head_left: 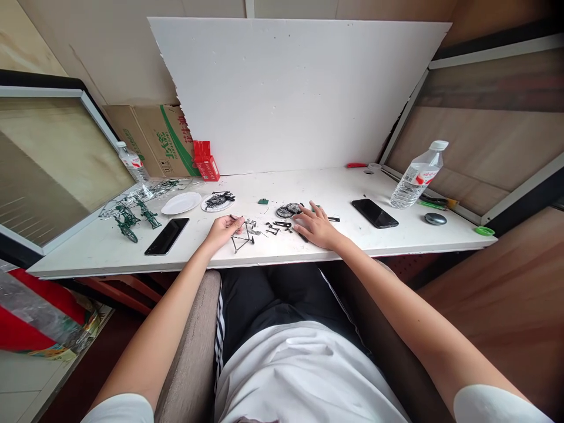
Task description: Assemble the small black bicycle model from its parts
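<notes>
My left hand [223,231] is closed, its thumb and fingers pinching a small dark model bicycle frame [242,239] just above the white table. With fingers spread, my right hand [318,228] rests palm down at the table's front, to the right of that frame. Small black wheels [288,210] lie by its fingertips. Between the two hands are several loose black parts [277,227]. A short black piece [335,219] lies just right of the right hand. Whatever is under that palm is mostly hidden.
Assembled green model bicycles [127,220] stand at left, near a phone [167,236], a white plate [181,203] and another plate [204,205] with black parts. To the right are a second phone [374,212], a water bottle [418,176] and a round dark lid [435,218].
</notes>
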A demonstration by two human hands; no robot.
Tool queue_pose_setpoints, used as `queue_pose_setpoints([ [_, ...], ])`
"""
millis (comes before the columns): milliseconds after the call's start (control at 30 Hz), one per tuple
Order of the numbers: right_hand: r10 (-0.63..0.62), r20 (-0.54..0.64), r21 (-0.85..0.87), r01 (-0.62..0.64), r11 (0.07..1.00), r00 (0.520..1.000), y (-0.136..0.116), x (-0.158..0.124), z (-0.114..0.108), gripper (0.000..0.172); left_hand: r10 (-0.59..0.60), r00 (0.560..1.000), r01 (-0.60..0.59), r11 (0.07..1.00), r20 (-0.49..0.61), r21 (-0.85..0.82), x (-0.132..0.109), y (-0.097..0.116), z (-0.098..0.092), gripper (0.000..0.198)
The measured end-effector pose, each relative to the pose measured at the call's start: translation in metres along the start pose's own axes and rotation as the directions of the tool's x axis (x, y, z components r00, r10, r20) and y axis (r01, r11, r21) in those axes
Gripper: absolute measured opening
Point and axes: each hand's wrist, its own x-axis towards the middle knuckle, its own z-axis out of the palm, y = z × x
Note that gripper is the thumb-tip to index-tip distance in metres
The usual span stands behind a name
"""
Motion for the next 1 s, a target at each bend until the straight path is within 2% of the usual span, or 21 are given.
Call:
queue_pose_setpoints([
  [533,0.011,-0.137,0.017,-0.009,1.0,0.991,0.0046,0.0029,0.0072,0.047,0.033,0.999,-0.035,0.998,0.034,0.044,-0.002,0.0015,0.0016,0.066],
  [767,0.009,-0.236,0.006,-0.008,1.0,0.972,0.0022,0.0023,0.0073,0.045,0.025,1.0,-0.025,0.998,0.017,0.049,-0.0037,0.0052,0.0037,0.066],
  [1000,-0.001,-0.233,0.034,0.009,0.999,0.972,-0.0005,0.0003,0.0051,0.048,0.029,0.999,-0.029,0.998,0.015,0.05,-0.0031,0.0035,0.0034,0.066],
])
